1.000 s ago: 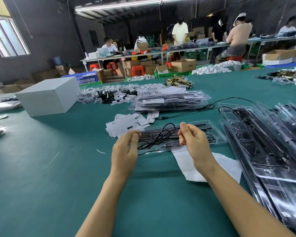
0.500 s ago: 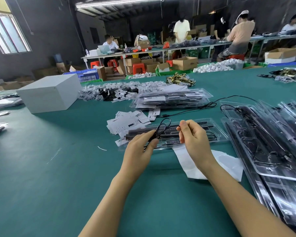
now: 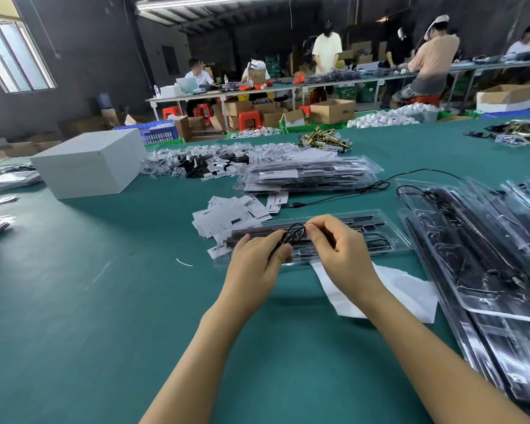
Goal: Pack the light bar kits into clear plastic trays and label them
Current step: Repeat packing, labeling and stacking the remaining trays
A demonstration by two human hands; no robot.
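A clear plastic tray (image 3: 392,237) lies across the green table in front of me, with black light bars (image 3: 358,220) in it. My left hand (image 3: 257,264) and my right hand (image 3: 340,255) meet over the tray's left half. Both pinch a small coil of thin black cable (image 3: 292,235) held just above the tray. A pile of white labels (image 3: 230,215) lies just beyond the tray's left end. A stack of packed trays (image 3: 309,175) sits further back.
Several more trays with light bars (image 3: 487,255) are heaped at the right. A white sheet (image 3: 404,295) lies under my right wrist. A loose black USB cable (image 3: 349,194) runs behind the tray. A white box (image 3: 89,163) stands at the left. People work at far tables.
My left hand has moved right to meet the right hand, and the wide cable loop has been gathered into a small tight coil between both hands.
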